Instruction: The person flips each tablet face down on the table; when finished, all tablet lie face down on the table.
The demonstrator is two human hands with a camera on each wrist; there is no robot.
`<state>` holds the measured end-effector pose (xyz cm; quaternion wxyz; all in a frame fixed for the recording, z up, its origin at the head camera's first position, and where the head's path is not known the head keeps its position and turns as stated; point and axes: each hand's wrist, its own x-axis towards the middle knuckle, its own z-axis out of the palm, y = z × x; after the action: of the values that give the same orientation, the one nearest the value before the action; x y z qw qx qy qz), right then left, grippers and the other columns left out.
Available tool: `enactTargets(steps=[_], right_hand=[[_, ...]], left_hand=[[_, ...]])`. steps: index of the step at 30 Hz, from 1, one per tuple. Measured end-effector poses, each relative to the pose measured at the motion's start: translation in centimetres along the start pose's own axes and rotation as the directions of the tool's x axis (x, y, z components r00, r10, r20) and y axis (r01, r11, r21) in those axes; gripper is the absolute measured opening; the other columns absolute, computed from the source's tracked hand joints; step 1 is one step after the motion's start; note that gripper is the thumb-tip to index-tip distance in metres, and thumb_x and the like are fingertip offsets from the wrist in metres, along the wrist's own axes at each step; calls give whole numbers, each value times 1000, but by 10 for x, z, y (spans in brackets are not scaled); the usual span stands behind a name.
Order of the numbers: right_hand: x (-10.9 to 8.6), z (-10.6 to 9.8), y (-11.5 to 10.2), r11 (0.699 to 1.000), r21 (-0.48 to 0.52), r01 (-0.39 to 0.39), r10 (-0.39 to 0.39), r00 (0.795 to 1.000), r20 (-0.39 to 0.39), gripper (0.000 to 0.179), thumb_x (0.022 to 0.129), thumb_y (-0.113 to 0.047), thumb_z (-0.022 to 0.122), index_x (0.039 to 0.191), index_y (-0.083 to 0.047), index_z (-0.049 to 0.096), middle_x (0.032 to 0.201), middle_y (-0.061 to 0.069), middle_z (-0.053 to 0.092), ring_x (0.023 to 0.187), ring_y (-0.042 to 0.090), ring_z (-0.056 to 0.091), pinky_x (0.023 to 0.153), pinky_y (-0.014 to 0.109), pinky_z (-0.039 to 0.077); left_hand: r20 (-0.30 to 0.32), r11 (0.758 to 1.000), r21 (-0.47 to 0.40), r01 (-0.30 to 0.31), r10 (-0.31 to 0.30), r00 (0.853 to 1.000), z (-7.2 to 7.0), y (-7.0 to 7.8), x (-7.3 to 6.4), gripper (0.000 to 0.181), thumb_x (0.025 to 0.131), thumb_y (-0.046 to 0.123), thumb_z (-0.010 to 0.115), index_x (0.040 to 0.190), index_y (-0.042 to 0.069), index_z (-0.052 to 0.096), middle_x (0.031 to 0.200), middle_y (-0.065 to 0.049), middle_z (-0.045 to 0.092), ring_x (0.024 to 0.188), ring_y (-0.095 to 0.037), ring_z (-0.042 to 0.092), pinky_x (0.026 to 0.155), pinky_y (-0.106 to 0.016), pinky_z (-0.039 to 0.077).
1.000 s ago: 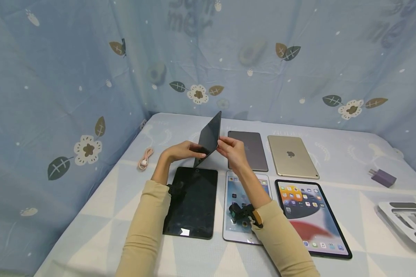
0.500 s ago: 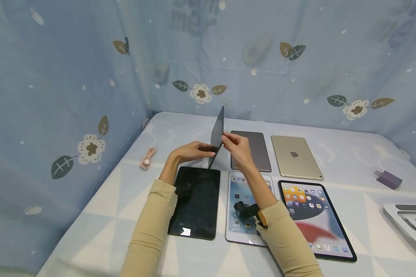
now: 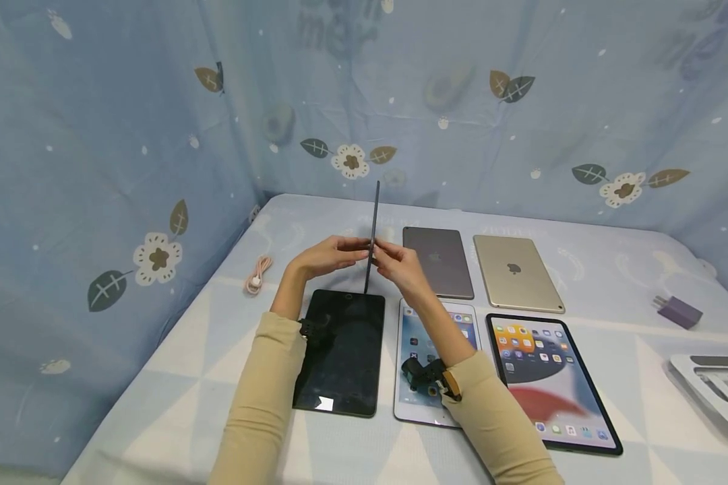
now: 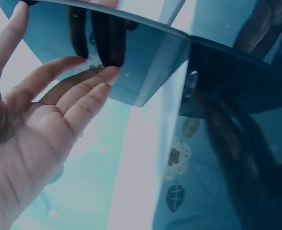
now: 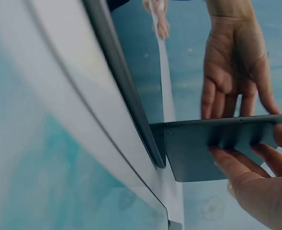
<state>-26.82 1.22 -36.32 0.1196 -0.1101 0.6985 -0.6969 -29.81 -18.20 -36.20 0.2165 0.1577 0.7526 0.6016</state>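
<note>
A thin dark tablet [image 3: 374, 214] stands almost vertical behind a black tablet [image 3: 342, 360] lying screen up, its lower corner right at that one's top edge. My left hand [image 3: 326, 256] holds it from the left: fingers lie against its glossy screen, thumb at the near edge. From the other side, my right hand [image 3: 402, 271] holds its grey back [image 5: 193, 155] with the fingertips, thumb along the edge. The left wrist view shows the left fingers [image 4: 90, 103] mirrored in the screen. Beneath my right forearm lies a white-framed tablet [image 3: 411, 323] with its screen lit.
A large lit tablet [image 3: 558, 397] lies at the right. Behind are a grey tablet [image 3: 447, 252] and a gold tablet [image 3: 512, 269], backs up. A pink cable [image 3: 257, 276] lies left; a purple plug charger [image 3: 679, 312] and a white folding stand [image 3: 712, 397] lie far right.
The held tablet has turned from slanted, with its screen visible, to upright and edge-on. Its top has moved slightly left, and both hands have come opposite each other on its two faces.
</note>
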Motion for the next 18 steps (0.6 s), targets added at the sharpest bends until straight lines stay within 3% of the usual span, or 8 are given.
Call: enactTargets(steps=[3, 11, 15, 18], right_hand=[[2, 1, 5, 998, -15, -56, 57, 998, 35, 47, 101, -17, 49, 146, -6, 41, 146, 16, 47, 131, 32, 49, 109, 44, 39], [4, 0, 14, 986, -24, -163, 165, 981, 102, 50, 100, -22, 52, 145, -4, 41, 149, 18, 41, 135, 36, 43, 112, 46, 36], [5, 0, 18, 984, -50, -169, 175, 974, 142, 52, 100, -24, 52, 146, -3, 40, 149, 17, 41, 138, 34, 39, 114, 45, 33], [6, 1, 21, 983, -107, -149, 165, 973, 161, 54, 99, -27, 54, 146, -5, 40, 149, 16, 42, 139, 32, 38, 114, 46, 32]], left_hand=[[-19, 999, -22, -47, 46, 999, -3, 4, -4, 56, 100, 14, 51, 151, 3, 29, 155, -16, 33, 142, -30, 33, 118, -47, 25], [-52, 983, 90, -157, 162, 985, -6, 19, -12, 60, 98, 16, 55, 151, 6, 29, 157, -13, 28, 144, -27, 30, 117, -47, 27], [-56, 978, 102, -181, 188, 981, -11, 22, -17, 61, 97, 15, 56, 151, 4, 29, 155, -17, 31, 143, -29, 33, 116, -48, 29], [-51, 979, 56, -196, 199, 979, -18, 19, -22, 60, 98, 11, 55, 151, 5, 28, 155, -17, 33, 143, -28, 33, 116, -47, 28]])
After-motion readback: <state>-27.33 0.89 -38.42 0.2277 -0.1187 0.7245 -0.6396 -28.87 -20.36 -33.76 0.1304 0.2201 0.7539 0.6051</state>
